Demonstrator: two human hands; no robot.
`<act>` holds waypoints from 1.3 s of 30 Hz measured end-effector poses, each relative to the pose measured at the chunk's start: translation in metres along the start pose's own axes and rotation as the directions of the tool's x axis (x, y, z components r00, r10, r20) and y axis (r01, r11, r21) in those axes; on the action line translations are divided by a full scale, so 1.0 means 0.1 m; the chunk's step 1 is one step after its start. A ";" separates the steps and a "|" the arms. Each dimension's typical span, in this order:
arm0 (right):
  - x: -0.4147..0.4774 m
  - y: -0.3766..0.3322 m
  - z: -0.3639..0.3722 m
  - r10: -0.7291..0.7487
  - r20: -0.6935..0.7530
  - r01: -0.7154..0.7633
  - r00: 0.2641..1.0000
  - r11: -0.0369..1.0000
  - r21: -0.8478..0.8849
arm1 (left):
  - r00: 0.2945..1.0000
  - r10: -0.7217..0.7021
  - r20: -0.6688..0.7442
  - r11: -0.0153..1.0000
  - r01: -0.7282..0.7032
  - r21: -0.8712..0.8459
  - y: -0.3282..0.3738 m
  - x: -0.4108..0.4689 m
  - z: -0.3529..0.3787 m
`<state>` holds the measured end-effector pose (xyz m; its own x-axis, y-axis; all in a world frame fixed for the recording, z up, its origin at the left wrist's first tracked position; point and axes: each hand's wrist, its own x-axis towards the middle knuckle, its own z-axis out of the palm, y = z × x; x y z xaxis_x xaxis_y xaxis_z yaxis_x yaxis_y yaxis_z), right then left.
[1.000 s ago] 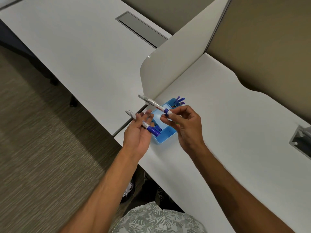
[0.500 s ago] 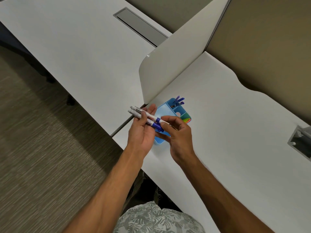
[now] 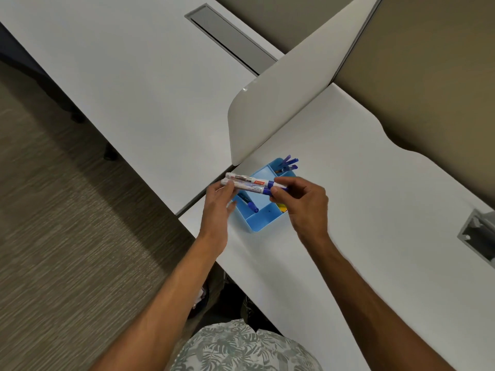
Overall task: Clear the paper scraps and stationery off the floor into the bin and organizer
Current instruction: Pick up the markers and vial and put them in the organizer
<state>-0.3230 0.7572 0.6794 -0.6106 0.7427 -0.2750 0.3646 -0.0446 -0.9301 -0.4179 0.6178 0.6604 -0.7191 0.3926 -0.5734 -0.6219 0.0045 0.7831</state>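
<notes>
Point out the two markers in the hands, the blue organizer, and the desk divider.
markers (image 3: 250, 184), head view, on the white barrels held side by side.
organizer (image 3: 261, 223), head view, on its near front wall.
divider (image 3: 281, 108), head view, on its white face.

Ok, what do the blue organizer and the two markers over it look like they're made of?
The blue organizer looks like moulded plastic with a smooth matte finish: uniform light blue, thin straight walls and dividers. The two whiteboard markers, held by the right hand and steadied by the left hand, seem to be plastic too: white barrels with printed labels, a slight sheen, and blue caps.
</notes>
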 end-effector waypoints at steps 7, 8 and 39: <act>0.24 0.20 0.02 -0.117 0.066 0.133 0.991 0.906 -0.401 | 0.920 0.371 0.126 0.371 -0.271 0.888 -0.36 0.03 -0.46; 0.26 0.24 0.06 -0.138 0.100 0.169 0.985 0.878 -0.448 | 0.904 0.393 0.171 0.257 -0.287 0.923 -0.40 0.05 -0.50; 0.17 0.63 0.56 -0.103 0.259 0.263 0.960 0.645 -0.717 | 0.897 0.305 0.321 0.037 -0.348 0.937 -0.44 0.09 -0.57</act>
<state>-0.3496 0.7296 0.6026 -0.8060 0.5447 -0.2317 0.5793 0.6455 -0.4978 -0.4152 0.5688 0.6069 -0.7348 0.6487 -0.1982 0.5174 0.7250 0.4546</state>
